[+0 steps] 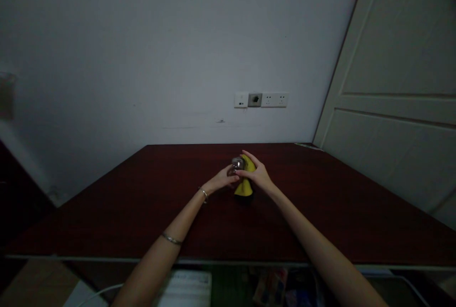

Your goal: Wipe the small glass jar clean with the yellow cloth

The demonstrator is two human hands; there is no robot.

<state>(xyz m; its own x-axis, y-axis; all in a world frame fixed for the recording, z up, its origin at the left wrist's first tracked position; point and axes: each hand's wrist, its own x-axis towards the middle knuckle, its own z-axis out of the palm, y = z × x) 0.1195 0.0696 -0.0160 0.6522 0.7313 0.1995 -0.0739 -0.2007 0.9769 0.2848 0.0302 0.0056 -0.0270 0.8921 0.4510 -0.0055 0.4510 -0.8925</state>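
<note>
Both the left hand [221,180] and the right hand [262,177] are occupied just below the center of the frame, drawn together over a dark red counter [142,202]. The left is closed around a clear, rounded vessel [237,163], its surface catching a glint of light; the right clasps a yellow cloth [244,187] against the vessel's right side, the cloth's lower end hanging toward the counter. Whether its hem touches down cannot be told. The step in hand appears to be wiping the vessel's outside. The next move would seem to call for a steady left grip, a slight turn of the vessel and fresh contact with the cloth. Wall sockets [274,100] sit above, right of center.
</note>
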